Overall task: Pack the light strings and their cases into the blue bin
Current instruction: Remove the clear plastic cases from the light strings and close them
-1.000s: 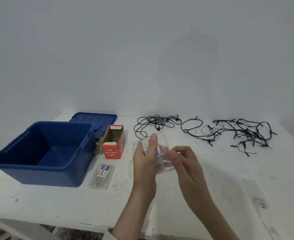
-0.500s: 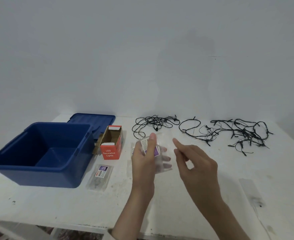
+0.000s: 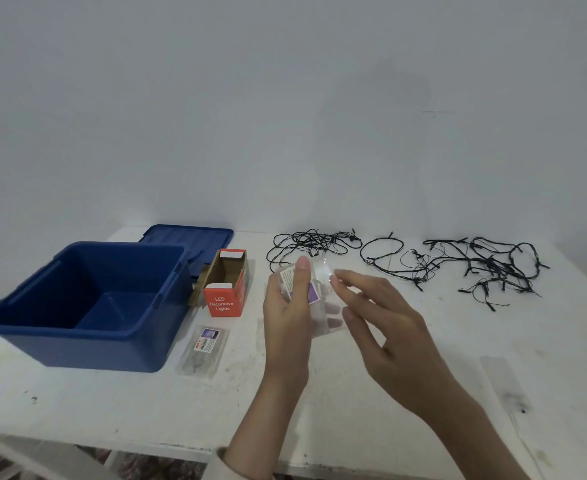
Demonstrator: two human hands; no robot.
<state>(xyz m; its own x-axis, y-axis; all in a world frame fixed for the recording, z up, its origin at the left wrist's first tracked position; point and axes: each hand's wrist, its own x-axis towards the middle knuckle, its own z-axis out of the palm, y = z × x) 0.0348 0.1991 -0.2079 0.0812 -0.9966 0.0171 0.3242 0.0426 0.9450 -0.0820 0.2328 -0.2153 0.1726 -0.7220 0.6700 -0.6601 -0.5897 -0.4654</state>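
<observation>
The blue bin [image 3: 94, 351] stood open-topped at the left of the worktop [image 3: 112, 403], accessible from above. Just beside its right wall, the orange box [image 3: 224, 296] and a flat packet [image 3: 202, 351] obstructed a low approach. The light strings [image 3: 489, 270] lay across the rear. The near and right worktop surface offered open passage.

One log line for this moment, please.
left hand: holds clear pouch | right hand: open beside it | blue bin: empty | light strings: loose on table
</observation>
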